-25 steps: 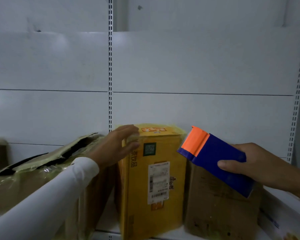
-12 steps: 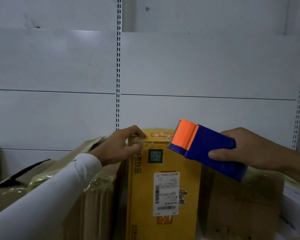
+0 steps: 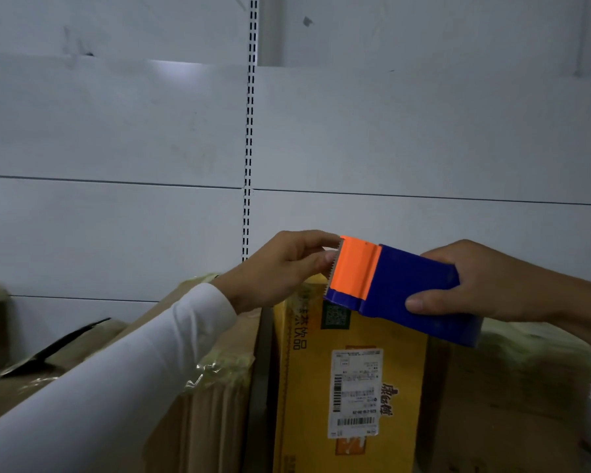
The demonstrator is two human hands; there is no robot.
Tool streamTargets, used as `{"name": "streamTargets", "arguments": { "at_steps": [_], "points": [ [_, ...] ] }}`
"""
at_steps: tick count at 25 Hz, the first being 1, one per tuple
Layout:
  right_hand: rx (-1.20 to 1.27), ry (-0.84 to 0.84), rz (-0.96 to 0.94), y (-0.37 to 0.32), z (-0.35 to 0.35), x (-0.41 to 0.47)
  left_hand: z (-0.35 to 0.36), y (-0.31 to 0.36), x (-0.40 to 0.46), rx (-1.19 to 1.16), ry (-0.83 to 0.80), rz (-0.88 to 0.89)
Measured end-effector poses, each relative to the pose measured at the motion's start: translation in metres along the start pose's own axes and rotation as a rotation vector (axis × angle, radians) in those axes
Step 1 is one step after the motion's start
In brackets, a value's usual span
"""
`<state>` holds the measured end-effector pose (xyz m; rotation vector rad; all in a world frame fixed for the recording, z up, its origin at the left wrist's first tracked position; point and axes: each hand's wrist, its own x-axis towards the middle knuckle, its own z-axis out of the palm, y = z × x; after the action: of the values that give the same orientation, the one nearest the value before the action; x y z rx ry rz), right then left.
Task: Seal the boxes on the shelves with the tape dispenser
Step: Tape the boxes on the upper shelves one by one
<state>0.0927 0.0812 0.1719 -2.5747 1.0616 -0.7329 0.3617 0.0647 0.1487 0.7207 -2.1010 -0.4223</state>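
Head view shows the tape dispenser (image 3: pixel 400 288), blue-bodied with an orange toothed cutter end, held in the air just above the top front edge of the yellow box (image 3: pixel 348 380). The right hand (image 3: pixel 485 285) is wrapped around the blue body, fingers curled over the top and thumb pressed along the lower side, a firm closed grip. The left hand (image 3: pixel 280 268) reaches in from the other side; its thumb and forefinger are pinched together right at the serrated edge, apparently on the free end of the tape, though the tape itself is too faint to make out, so whether they hold it cannot be told for sure.

The step in hand looks like starting a strip: drawing the tape end off the cutter before laying it on the yellow box. The next move would call for pulling out a short length, pressing it down on the box top below the left fingertips, then running the dispenser along the flap seam.

Below the left wrist sits a brown carton (image 3: pixel 198 387) with crumpled clear tape on its top; under the right hand stands another brown box (image 3: pixel 512 397). Behind everything rises the white shelf backing (image 3: pixel 389 131).
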Motion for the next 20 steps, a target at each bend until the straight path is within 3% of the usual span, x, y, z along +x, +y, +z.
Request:
{"name": "streamTargets", "arguments": {
  "at_steps": [3,11,15,20],
  "points": [
    [-0.019,-0.015,-0.022,0.004,-0.003,0.009,0.0,-0.005,0.005,-0.034,0.035,-0.053],
    [-0.044,-0.248,0.002,0.023,-0.066,0.052,-0.029,-0.007,0.026,0.235,0.301,-0.109],
    [-0.068,-0.242,0.083,0.058,-0.121,0.067,-0.059,-0.015,0.019,0.325,0.438,-0.265],
    [-0.095,-0.299,0.184,0.087,-0.117,0.099,-0.043,-0.028,0.02,0.336,0.445,-0.464]
  ]
}}
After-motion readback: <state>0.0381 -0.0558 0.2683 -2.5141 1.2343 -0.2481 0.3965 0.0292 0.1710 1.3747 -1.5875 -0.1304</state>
